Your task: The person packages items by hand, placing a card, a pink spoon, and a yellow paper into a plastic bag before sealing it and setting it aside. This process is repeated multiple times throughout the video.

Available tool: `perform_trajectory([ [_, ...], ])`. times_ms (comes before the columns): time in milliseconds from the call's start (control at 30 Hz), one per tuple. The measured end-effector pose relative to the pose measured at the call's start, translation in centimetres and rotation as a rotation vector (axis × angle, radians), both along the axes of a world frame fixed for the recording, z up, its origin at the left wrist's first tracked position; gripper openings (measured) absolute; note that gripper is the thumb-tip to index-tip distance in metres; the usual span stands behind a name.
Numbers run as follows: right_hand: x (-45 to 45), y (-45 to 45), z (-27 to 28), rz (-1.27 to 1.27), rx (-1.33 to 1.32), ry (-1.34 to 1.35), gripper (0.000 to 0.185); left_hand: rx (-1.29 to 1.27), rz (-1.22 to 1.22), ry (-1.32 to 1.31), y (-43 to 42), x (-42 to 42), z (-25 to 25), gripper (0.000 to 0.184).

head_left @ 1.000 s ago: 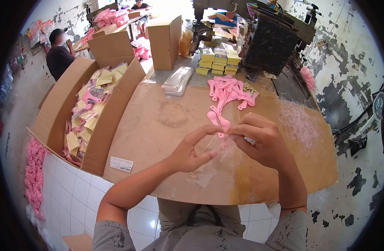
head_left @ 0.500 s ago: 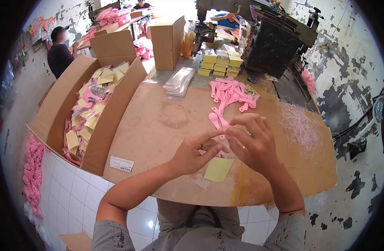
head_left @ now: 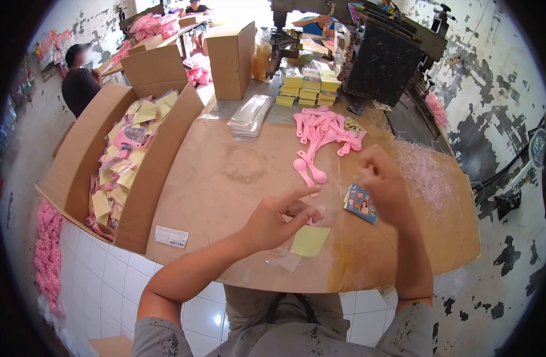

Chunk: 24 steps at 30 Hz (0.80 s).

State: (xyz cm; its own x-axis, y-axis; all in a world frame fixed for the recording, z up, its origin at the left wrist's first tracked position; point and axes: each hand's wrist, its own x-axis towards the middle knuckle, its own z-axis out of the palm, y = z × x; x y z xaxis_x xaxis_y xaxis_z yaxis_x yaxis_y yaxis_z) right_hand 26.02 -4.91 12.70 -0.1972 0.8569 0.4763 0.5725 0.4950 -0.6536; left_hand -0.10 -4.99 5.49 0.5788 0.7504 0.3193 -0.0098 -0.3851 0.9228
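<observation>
My left hand pinches the top of a clear plastic bag between thumb and fingers, index finger stretched out. A yellow card shows in the bag below the fingertips. My right hand is raised to the right, smeared by motion with fingers curled; whether it holds anything is not visible. Beneath it lies a small stack of printed cards. Just beyond my left hand are pink spoons, with a larger pile of pink spoons behind.
Left stands an open carton full of bagged pieces. Clear bags and stacks of yellow-edged cards lie at the back. Pale pink shreds are on the right. A black machine and co-workers are beyond.
My right hand has moved away from the left, to the right and slightly up, uncovering the printed cards. My left hand stays almost in place with the bag. The view has shifted slightly.
</observation>
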Motion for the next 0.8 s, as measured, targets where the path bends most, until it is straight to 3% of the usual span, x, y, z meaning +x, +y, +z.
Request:
perform_trajectory([
  [33,2.4,-0.3,0.5,0.096,-0.311,0.282,0.012,-0.082,-0.013,-0.057,0.2,0.0,0.0,0.049],
  [100,10.3,-0.9,0.8,0.314,-0.576,0.586,0.014,-0.247,-0.044,-0.17,0.6,0.2,-0.1,0.05],
  [167,15.7,-0.4,0.5,0.029,-0.468,0.468,0.01,-0.314,-0.048,-0.198,1.1,0.1,-0.3,0.051],
  [267,23.1,1.2,-2.0,-0.391,-0.302,0.279,0.019,-0.371,-0.041,-0.225,1.1,0.3,-0.6,0.051],
  [367,31.9,0.3,-10.4,-1.03,0.315,-1.059,0.032,-0.355,-0.034,-0.185,1.3,0.2,-0.5,0.051],
  [400,31.1,0.3,-9.4,-0.919,0.104,-0.535,0.042,-0.345,-0.034,-0.166,1.3,0.2,-0.5,0.051],
  [500,22.4,-1.9,-3.7,-0.92,0.017,-0.593,0.042,-0.428,0.001,-0.205,1.4,0.6,-0.7,0.047],
  [600,18.3,-1.3,-1.0,-0.491,-0.301,-0.106,0.037,-0.38,-0.01,-0.168,2.0,0.7,-2.1,0.044],
  [700,18.3,0.7,-4.1,-0.433,-0.026,-0.31,0.027,-0.405,-0.012,-0.135,2.0,0.7,-1.9,0.041],
  [733,17.1,0.4,-4.8,-0.669,0.361,-0.959,0.025,-0.43,-0.006,-0.12,1.9,0.8,-1.5,0.039],
  [800,14.9,1.1,-4.2,-0.391,0.103,-0.514,0.028,-0.488,0.005,-0.092,1.5,1.0,-0.7,0.035],
])
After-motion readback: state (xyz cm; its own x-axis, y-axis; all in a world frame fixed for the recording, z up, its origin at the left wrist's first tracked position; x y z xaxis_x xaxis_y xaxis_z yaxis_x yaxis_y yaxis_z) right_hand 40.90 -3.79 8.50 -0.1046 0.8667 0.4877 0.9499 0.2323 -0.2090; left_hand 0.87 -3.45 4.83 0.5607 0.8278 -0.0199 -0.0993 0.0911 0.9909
